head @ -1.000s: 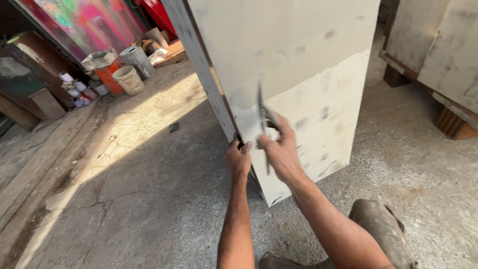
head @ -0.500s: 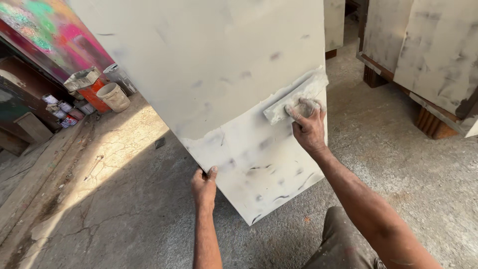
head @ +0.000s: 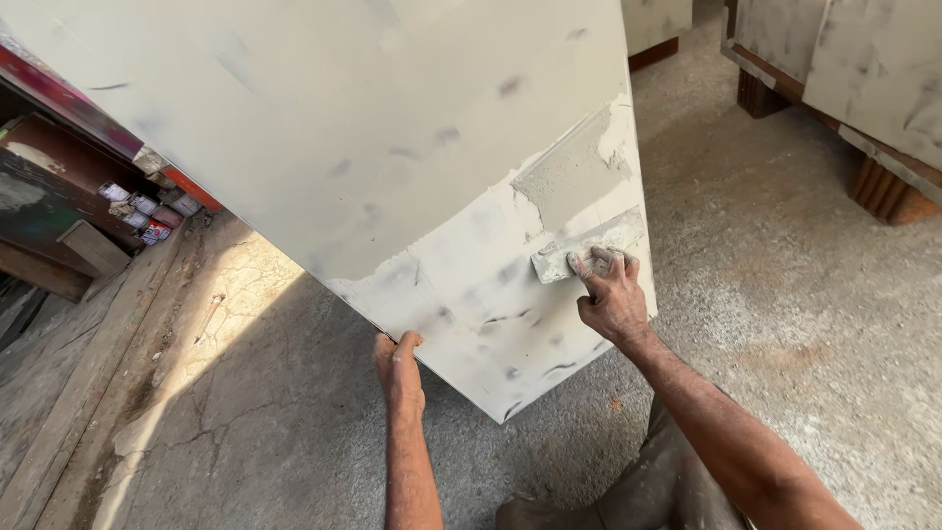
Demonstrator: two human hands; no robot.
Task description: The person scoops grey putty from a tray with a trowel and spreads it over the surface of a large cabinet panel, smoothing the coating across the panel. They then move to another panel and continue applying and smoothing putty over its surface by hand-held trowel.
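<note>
A large whitish board (head: 392, 167) coated with putty stands tilted on the concrete floor in front of me. My left hand (head: 397, 365) grips its lower left edge. My right hand (head: 608, 294) presses a flat putty scraper (head: 574, 257) against the board's lower right face, fingers spread over the blade. A fresh grey smear of putty (head: 569, 177) runs above the scraper toward the board's right edge.
Small paint cans (head: 147, 211) sit by a dark wooden structure at the left. More whitish panels on wooden feet (head: 863, 88) stand at the upper right. My knee (head: 677, 481) shows at the bottom. Cracked concrete floor (head: 226, 393) lies around.
The board's broad face has turned toward me. My right hand dragged the scraper down the right side, leaving a putty streak; my left hand shifted along the lower edge.
</note>
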